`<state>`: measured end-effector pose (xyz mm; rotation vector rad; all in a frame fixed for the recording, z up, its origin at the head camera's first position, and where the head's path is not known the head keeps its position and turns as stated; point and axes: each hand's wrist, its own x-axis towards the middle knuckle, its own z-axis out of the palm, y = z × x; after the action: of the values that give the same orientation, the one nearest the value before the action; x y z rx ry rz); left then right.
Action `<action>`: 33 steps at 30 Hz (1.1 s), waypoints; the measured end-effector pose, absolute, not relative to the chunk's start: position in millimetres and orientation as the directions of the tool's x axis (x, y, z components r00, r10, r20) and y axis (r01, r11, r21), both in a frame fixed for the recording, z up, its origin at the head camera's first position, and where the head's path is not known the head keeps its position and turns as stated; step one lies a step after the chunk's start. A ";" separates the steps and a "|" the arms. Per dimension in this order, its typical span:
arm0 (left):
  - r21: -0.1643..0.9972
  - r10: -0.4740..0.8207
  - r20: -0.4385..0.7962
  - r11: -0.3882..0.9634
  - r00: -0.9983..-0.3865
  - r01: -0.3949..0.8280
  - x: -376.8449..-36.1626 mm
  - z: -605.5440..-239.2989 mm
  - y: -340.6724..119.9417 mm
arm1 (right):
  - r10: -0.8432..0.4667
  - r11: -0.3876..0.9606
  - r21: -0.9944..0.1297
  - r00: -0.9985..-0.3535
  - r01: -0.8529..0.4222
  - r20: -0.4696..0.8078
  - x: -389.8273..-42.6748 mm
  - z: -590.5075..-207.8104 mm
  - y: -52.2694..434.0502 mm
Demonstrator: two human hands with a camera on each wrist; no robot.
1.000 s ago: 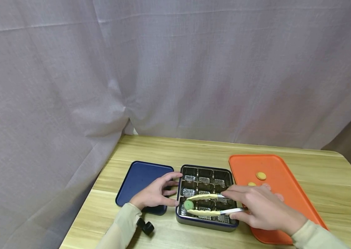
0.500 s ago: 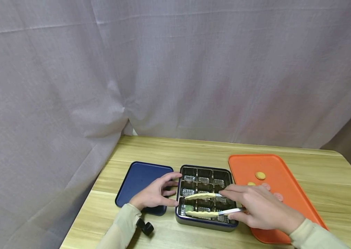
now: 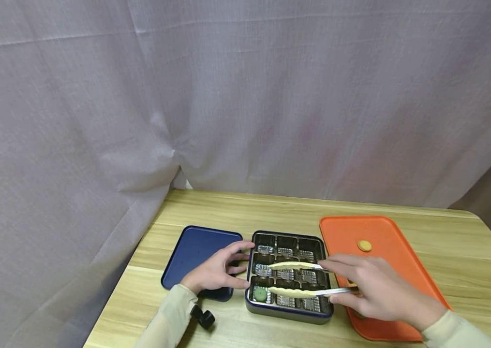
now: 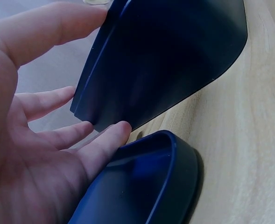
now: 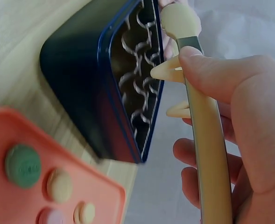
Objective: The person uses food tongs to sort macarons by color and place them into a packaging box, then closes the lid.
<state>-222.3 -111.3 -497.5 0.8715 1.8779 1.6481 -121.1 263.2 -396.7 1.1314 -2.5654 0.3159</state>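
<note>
Head view, green macaron (image 3: 260, 294) between hands (image 3: 215, 271) (image 3: 369, 287), nearer left

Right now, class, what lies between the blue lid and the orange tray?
The head view shows the compartmented box between the blue lid and the orange tray, with the left hand at its side and tongs above it.

The box (image 3: 289, 314) is dark navy, its glossy insert (image 3: 286, 245) near-black with ribbed lines and pale highlights. The lid (image 3: 197, 256) is navy, the tray (image 3: 380, 229) bright orange. The tongs (image 5: 209, 163) are tan-yellow and silver, with pale yellow tips (image 3: 295, 293). The boxed macaron (image 3: 260, 294) is green; the tray's are green (image 5: 23, 165), yellow (image 5: 59, 185) and pink (image 5: 51, 216). The tabletop (image 3: 241, 203) is yellowish wood with streaky grain, the curtain (image 3: 245, 96) mauve-grey, the sleeves (image 3: 167, 309) cream.
</note>
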 end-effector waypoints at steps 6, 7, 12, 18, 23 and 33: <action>0.989 0.733 0.044 0.065 -0.679 0.134 -222.5 -496.7 -112.0 | -0.611 0.698 -0.105 -0.666 -0.708 0.429 -112.9 -395.2 289.4; 0.989 0.732 0.043 0.066 -0.680 0.134 -222.4 -496.5 -112.2 | -0.597 0.707 -0.109 -0.672 -0.699 0.437 -110.7 -395.4 294.5; 0.988 0.731 0.039 0.072 -0.681 0.133 -222.8 -496.4 -112.7 | -0.535 0.753 -0.125 -0.713 -0.645 0.454 -97.8 -396.1 320.9; 0.989 0.732 0.040 0.069 -0.680 0.132 -222.4 -495.8 -113.1 | -0.451 0.831 -0.157 -0.812 -0.533 0.369 -79.7 -401.5 354.0; 0.990 0.734 0.039 0.066 -0.678 0.128 -222.0 -494.8 -112.7 | -0.375 0.901 -0.119 -0.886 -0.418 0.274 -65.7 -416.8 384.0; 0.990 0.738 0.046 0.055 -0.673 0.129 -222.2 -494.6 -112.5 | -0.291 0.953 -0.049 -0.946 -0.300 0.141 -53.2 -441.3 424.1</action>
<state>-222.2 -112.5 -494.6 0.8651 1.8568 1.6595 -53.2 424.1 -441.3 0.4525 -2.9733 0.1049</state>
